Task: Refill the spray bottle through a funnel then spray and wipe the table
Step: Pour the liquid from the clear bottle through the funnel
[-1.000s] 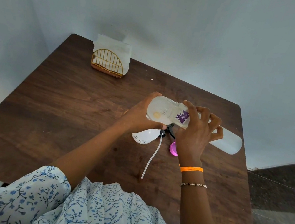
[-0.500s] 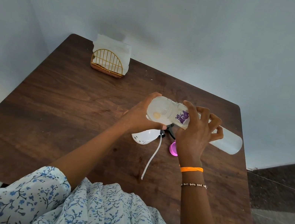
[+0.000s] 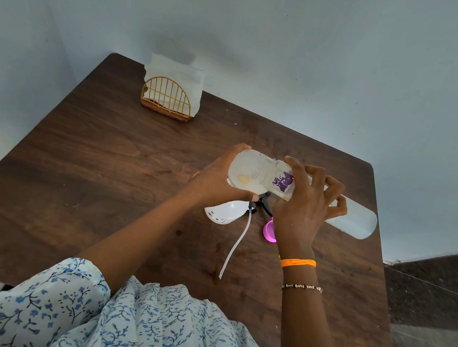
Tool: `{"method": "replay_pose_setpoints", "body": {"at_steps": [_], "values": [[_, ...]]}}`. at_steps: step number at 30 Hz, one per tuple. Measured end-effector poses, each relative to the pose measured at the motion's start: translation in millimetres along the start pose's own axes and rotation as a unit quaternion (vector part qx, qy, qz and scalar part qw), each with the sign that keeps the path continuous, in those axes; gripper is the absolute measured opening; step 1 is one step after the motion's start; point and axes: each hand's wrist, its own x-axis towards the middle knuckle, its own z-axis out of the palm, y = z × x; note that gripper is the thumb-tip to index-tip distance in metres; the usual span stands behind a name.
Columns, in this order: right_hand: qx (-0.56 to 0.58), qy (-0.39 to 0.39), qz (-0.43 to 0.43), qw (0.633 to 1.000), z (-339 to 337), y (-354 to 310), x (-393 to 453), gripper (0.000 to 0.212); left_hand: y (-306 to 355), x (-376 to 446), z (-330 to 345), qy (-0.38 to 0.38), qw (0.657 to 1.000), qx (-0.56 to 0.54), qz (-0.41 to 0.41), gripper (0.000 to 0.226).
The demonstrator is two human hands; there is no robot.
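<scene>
Both hands are up over the worktop: the left hand curls round the base of a clear refill bottle tipped on its side, while the right hand holds something near its mouth, too hidden to name. The white spray head with its tube lies below beside a pink cap. It looks like the refilling step; next comes a steady pour without spilling.
</scene>
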Motion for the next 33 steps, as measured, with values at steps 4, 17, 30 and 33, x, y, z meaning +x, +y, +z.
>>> {"method": "replay_pose_setpoints", "body": {"at_steps": [4, 17, 30, 33], "values": [[-0.006, 0.001, -0.004, 1.0, -0.1, 0.4, -0.1, 0.072, -0.1, 0.1, 0.1, -0.001, 1.0, 0.0, 0.002, 0.085], [-0.013, -0.003, -0.002, 1.0, 0.6, 0.4, 0.5, 0.072, 1.5, -1.0, -1.5, -0.002, 1.0, -0.001, 0.004, 0.084], [-0.018, -0.003, -0.003, 1.0, -0.5, -0.7, -0.1, 0.071, 1.4, -1.2, -1.2, -0.003, 1.0, -0.001, 0.009, 0.08], [-0.017, -0.003, -0.002, 1.0, -0.4, -0.4, 0.1, 0.071, 0.3, -1.0, -1.2, -0.003, 1.0, -0.004, 0.004, 0.08]]}}
